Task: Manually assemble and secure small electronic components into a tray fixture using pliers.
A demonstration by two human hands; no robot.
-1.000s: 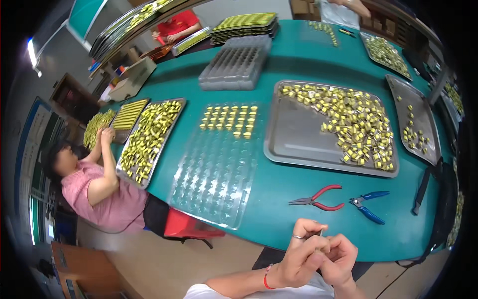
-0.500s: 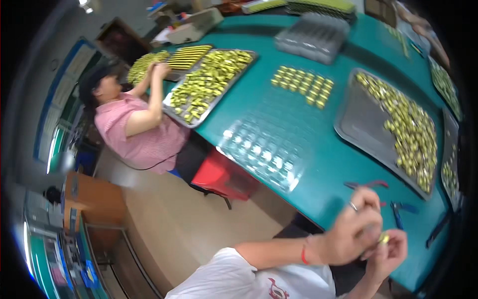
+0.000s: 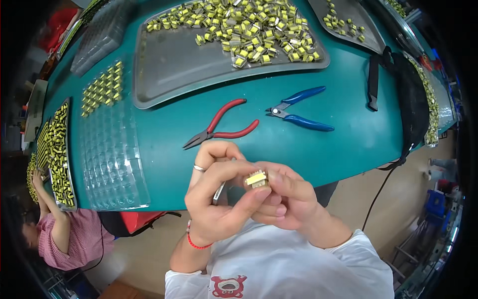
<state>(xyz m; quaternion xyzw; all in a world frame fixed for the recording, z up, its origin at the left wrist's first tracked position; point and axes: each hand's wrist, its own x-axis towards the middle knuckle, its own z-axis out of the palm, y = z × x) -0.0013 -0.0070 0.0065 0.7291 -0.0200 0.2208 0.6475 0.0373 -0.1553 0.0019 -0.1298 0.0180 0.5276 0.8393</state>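
Observation:
Pinched between the fingertips of both hands is a small transformer (image 3: 257, 180) with yellow tape around it and a row of pins along its top. My left hand (image 3: 211, 197) is closed on its left side with thumb and index finger. Through the curled fingers of that hand runs a slim metal tool (image 3: 219, 192); only part of it shows, so its kind is unclear. From the right, my right hand (image 3: 294, 199) grips the same transformer with thumb and fingers. Just beyond the hands lie red-handled pliers (image 3: 211, 130) and blue-handled cutters (image 3: 289, 112), both untouched.
Behind the tools, a grey tray (image 3: 169, 65) holds many loose transformers. A clear blister tray (image 3: 112, 159), partly filled, lies on the green table (image 3: 179, 174) at left. At far left a co-worker in a striped shirt (image 3: 74, 239) works. A black bag (image 3: 416, 99) sits right.
The view has swung right and downward, bringing my hands from the lower right to the middle. Both hands still hold the small transformer, and it now shows more plainly.

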